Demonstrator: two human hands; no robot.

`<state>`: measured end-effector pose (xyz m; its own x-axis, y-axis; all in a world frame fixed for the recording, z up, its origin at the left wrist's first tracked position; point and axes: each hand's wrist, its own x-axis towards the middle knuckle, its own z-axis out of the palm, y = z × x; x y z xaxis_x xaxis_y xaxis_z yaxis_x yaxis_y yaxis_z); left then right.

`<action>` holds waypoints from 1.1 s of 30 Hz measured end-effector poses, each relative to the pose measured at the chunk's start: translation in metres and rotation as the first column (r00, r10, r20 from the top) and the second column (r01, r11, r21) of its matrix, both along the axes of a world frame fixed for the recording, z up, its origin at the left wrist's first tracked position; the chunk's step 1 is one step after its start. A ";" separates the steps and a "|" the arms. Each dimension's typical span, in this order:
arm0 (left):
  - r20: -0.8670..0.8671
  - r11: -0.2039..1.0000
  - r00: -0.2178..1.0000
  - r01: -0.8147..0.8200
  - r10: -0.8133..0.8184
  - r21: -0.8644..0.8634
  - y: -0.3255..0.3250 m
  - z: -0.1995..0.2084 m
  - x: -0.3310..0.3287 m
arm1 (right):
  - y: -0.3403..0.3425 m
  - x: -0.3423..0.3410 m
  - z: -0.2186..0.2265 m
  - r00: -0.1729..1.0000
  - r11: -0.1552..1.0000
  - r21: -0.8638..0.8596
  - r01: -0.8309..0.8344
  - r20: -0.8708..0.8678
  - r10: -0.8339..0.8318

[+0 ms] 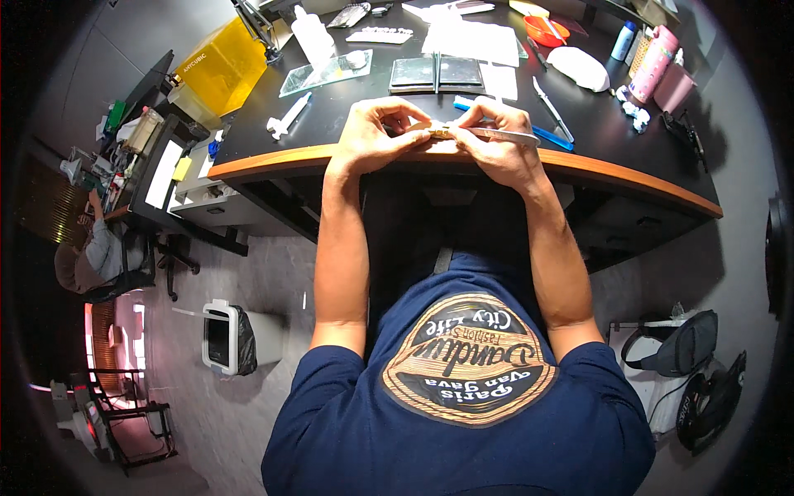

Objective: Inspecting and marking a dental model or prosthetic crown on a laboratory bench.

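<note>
At the desk's wooden front edge, my left hand (pixel 376 136) is closed, thumb and fingers pinching a small yellowish piece (pixel 438 132) whose exact kind I cannot make out. My right hand (pixel 500 150) meets it from the other side, closed round a slim pale tool (pixel 509 135) with its rear end sticking out to the right; the working tip is too small to tell. Behind the right hand, a blue stick-like tool (pixel 552 138) lies on the desk, partly covered by that hand. Just beyond both hands sits a dark flat case (pixel 413 74) in two halves.
On the black desk (pixel 347 116) lie a white syringe (pixel 289 116), a glass plate (pixel 302 80), a white bottle (pixel 313 37) and a slim knife-like tool (pixel 552 109). Right stand a pink bottle (pixel 653 64) and an orange bowl (pixel 544 31). A bin (pixel 230 335) stands on the floor; a person (pixel 99 252) sits far left.
</note>
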<state>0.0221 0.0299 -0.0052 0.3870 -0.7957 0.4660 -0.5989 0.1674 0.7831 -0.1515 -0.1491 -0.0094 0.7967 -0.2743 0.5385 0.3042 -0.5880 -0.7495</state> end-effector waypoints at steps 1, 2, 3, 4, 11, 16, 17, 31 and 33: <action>0.009 1.000 1.000 0.001 -0.001 -0.005 0.000 0.000 0.000 | 0.000 0.000 0.000 1.000 1.000 -0.018 0.005 0.010 -0.004; 0.018 1.000 1.000 0.001 -0.001 -0.011 0.000 0.000 0.000 | 0.000 0.000 0.000 1.000 0.999 -0.037 0.009 0.021 -0.008; 0.018 1.000 1.000 0.001 -0.001 -0.012 0.000 0.000 0.000 | 0.000 0.000 0.001 1.000 0.999 -0.037 0.009 0.021 -0.008; 0.019 1.000 1.000 0.002 -0.002 -0.014 -0.001 0.000 0.000 | 0.000 -0.001 0.001 1.000 1.000 -0.023 0.010 0.014 -0.009; 0.013 1.000 1.000 0.008 -0.008 -0.005 0.000 0.001 -0.001 | -0.001 -0.002 0.000 1.000 0.999 -0.037 0.007 0.018 -0.006; -0.011 1.000 1.000 0.007 -0.007 0.000 0.001 0.003 -0.004 | 0.000 -0.002 0.001 1.000 0.999 -0.022 0.025 0.000 -0.025; -0.003 1.000 1.000 0.011 -0.011 -0.007 0.001 0.004 -0.004 | 0.000 -0.002 0.001 0.999 0.999 -0.034 0.032 -0.017 -0.033; -0.097 0.997 0.993 -0.060 0.065 0.046 -0.001 0.002 -0.007 | 0.006 -0.003 0.004 0.995 0.996 -0.039 0.079 0.066 -0.076; -0.108 0.997 0.992 -0.055 0.060 0.045 -0.001 0.001 -0.006 | 0.009 -0.002 0.005 0.995 0.997 -0.031 0.074 0.066 -0.072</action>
